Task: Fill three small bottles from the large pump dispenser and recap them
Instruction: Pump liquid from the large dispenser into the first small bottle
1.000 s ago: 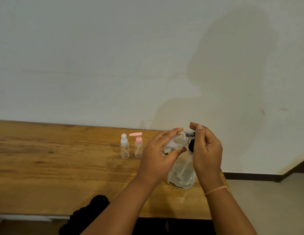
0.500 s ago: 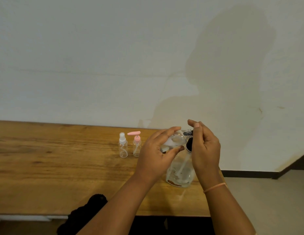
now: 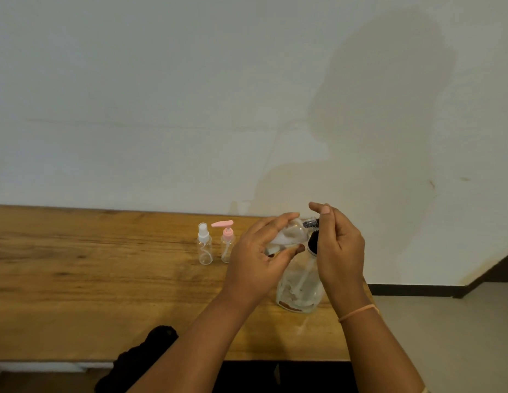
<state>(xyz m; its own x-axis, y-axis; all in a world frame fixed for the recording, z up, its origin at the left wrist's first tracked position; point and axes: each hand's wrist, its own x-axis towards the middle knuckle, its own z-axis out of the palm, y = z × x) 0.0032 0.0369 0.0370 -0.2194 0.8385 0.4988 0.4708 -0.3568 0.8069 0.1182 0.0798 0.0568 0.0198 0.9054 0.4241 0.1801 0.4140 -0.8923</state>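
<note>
The small bottle [image 3: 292,232], clear and tilted, is gripped in the left hand [image 3: 258,256] just beside the nozzle of the large pump dispenser [image 3: 299,285]. The dispenser stands near the right end of the worktop [image 3: 105,279]. The right hand [image 3: 340,251] curls over the black pump head [image 3: 312,222]. Both hands keep the pose of half a second earlier.

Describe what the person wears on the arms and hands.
The left forearm and the right forearm are bare; no sleeves show. The left hand and the right hand wear no gloves. A thin pinkish-orange band circles the right wrist.
</note>
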